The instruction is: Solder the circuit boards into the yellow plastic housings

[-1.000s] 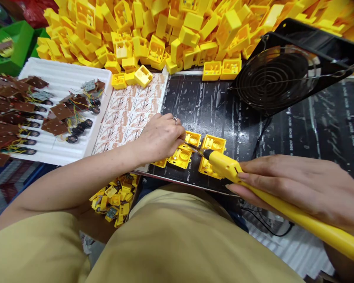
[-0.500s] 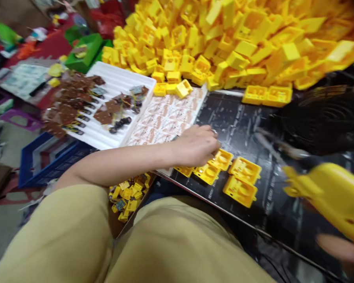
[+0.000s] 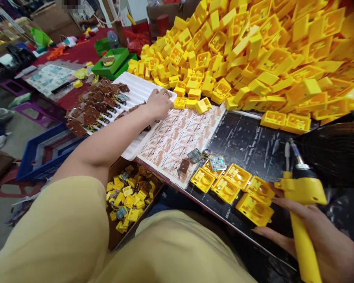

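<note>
My left hand (image 3: 160,104) reaches over the right side of the white foam tray (image 3: 141,84), its fingers bent downward; whatever lies under them is hidden. Brown circuit boards (image 3: 90,104) with wires are heaped on that tray. At the lower right, my right hand (image 3: 321,236) holds a yellow soldering gun (image 3: 305,192), its metal tip pointing up and away. The thumb and a finger of that hand also touch a pair of open yellow casings (image 3: 255,208). More open casings (image 3: 225,188) lie beside them, and a grey-green circuit board (image 3: 217,162) rests at their far edge.
A tall pile of yellow casings (image 3: 238,51) fills the back. A printed sheet (image 3: 179,133) lies on the black bench (image 3: 247,141). Below the bench edge, a cardboard box (image 3: 113,239) holds yellow parts. A blue crate (image 3: 32,165) and green trays (image 3: 115,65) are to the left.
My left hand has moved from the casings back and left to the foam tray, uncovering boards by the casings. The soldering gun has turned upright, and my right hand has come to the nearest casings.
</note>
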`<state>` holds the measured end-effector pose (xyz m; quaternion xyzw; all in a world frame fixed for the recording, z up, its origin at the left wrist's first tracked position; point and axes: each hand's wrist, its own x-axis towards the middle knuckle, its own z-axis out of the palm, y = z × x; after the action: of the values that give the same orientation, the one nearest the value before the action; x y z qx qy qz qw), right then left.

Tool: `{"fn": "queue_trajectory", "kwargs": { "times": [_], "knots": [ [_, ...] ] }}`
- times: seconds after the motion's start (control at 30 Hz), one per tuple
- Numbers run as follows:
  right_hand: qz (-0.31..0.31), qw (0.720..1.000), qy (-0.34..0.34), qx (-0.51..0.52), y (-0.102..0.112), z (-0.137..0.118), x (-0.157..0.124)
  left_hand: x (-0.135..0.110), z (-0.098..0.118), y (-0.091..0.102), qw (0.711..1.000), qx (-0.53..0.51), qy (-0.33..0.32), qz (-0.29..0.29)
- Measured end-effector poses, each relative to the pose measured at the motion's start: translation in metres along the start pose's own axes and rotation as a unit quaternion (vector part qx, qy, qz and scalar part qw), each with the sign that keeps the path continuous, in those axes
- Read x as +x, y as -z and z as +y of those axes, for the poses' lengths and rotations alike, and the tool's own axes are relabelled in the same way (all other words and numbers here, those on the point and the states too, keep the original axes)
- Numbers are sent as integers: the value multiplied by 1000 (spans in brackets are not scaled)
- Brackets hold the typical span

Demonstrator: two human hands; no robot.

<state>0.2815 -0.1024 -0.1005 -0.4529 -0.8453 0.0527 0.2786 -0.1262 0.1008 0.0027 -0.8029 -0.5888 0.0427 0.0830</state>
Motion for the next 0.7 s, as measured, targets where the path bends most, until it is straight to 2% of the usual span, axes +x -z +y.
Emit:
{"fn": "queue_trajectory", "kwargs": {
  "times": [0.07,0.17,0.3,0.37,0.47,0.53,0.57,0.63,0.7],
  "knots": [
    [3,1000,22,-8,3,-7,7,8,-15,-4,1000,-15,27,7],
    [12,998,55,-29,11,-17,18,9,-25,-1,992,-89,62,70],
    [18,995,80,-59,19,-28,29,6,-33,11,952,-259,64,150],
    [15,996,73,-57,20,-32,31,7,-35,14,959,-239,49,146],
    [25,997,55,-51,21,-34,28,8,-33,8,992,-116,5,58],
    [42,996,58,-45,21,-34,22,9,-29,-1,998,-54,-16,22],
    [50,996,57,-42,22,-34,19,10,-28,-5,999,-41,-12,26],
    [53,997,40,-28,21,-35,12,9,-28,-10,994,-68,38,71],
    [59,998,-5,-12,21,-37,7,7,-30,-10,972,-169,109,122]
  ]
}}
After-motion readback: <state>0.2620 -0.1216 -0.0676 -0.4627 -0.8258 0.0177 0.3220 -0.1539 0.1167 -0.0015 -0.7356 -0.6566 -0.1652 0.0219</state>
